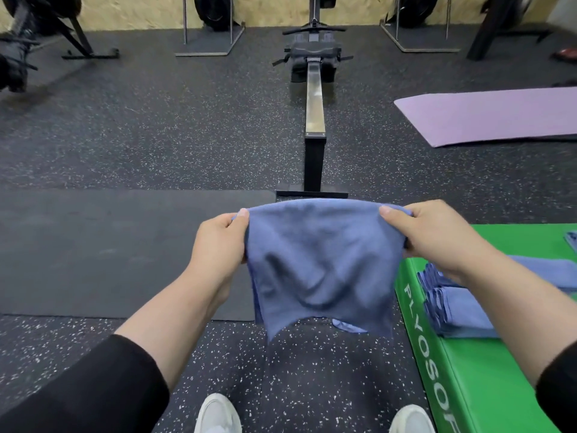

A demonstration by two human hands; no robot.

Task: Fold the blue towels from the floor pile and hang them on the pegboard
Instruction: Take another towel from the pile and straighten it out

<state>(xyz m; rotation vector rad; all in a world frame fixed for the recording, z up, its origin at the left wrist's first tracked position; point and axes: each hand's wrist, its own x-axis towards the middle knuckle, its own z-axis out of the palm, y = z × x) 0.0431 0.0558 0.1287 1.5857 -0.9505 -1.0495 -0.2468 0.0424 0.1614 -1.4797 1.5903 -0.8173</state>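
A blue towel (321, 264) hangs in the air in front of me, doubled over along its top edge. My left hand (218, 242) pinches its upper left corner and my right hand (437, 239) pinches its upper right corner, holding it spread between them. Its lower edge hangs loose above the speckled floor. Folded blue towels (452, 310) lie stacked on a green box (487, 370) to my right, partly hidden by my right forearm. No pegboard is in view.
A rowing machine (313, 120) runs away from me straight ahead. A black mat (109, 251) lies at the left, a purple mat (490, 117) at the right back. Other gym machines stand along the far wall. My white shoes (218, 414) show at the bottom.
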